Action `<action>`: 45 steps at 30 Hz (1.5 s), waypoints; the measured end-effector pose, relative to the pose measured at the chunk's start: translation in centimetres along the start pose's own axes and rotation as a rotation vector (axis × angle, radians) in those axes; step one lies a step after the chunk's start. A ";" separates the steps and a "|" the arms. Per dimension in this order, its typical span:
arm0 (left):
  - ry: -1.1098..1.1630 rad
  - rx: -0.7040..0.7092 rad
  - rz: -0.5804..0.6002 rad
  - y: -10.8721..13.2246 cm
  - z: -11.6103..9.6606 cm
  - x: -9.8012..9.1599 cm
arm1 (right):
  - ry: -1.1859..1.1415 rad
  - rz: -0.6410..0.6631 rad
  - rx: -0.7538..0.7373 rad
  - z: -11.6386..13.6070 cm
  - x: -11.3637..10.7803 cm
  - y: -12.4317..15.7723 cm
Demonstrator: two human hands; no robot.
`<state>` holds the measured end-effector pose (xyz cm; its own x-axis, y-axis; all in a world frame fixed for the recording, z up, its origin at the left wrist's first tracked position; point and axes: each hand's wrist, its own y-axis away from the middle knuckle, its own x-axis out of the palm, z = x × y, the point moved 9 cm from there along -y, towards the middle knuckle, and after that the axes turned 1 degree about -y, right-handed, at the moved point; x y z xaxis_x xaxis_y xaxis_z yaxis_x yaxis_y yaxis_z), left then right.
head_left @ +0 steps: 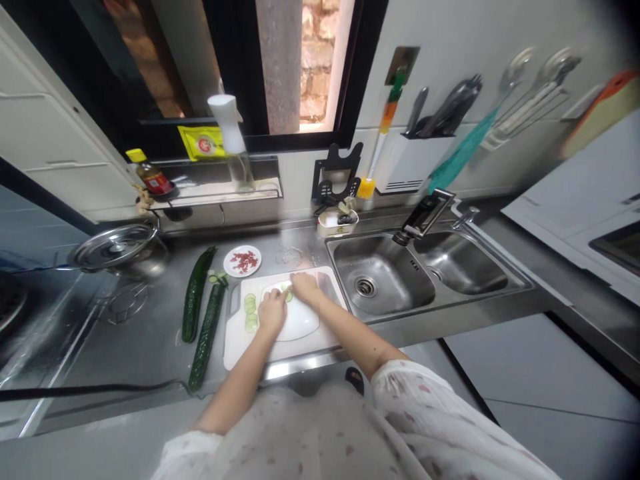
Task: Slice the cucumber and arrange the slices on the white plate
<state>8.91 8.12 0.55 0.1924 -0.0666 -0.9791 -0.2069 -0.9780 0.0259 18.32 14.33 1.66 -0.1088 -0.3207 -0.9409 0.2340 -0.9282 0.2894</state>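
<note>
On the cutting board (280, 333), both hands meet over a cucumber piece (286, 291): left hand (271, 312) presses down beside it, right hand (306, 288) closes at its far end, whether gripping something I cannot tell. Slices (250, 312) lie left of the left hand.

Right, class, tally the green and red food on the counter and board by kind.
Whole cucumbers: 2
Piles of cucumber slices: 1
Plates of chopped red bits: 1
Total: 4

Both hands, left hand (271, 312) and right hand (306, 288), rest on cucumber slices (250, 312) atop the white cutting board (235, 347)
</note>
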 end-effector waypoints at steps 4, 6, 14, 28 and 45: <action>0.006 -0.005 0.009 0.0 0.1 0.2 | -0.006 0.003 0.055 -1.1 0.0 0.1; 0.013 -0.010 0.015 -0.1 0.1 0.2 | -0.006 0.006 0.071 -1.5 0.1 0.2; 0.002 0.000 0.010 -0.1 0.0 0.2 | -0.004 -0.002 0.072 -2.0 0.6 0.2; -0.054 0.015 0.022 -0.1 -0.2 0.5 | -0.014 -0.010 0.066 -1.9 0.6 0.4; -0.080 0.025 0.057 -0.1 -0.5 0.1 | -0.040 -0.043 0.066 0.0 1.3 3.0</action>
<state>9.48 8.08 0.53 0.1029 -0.1049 -0.9891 -0.2396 -0.9678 0.0777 18.87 11.13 1.29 -0.1561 -0.2861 -0.9454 0.1640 -0.9514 0.2608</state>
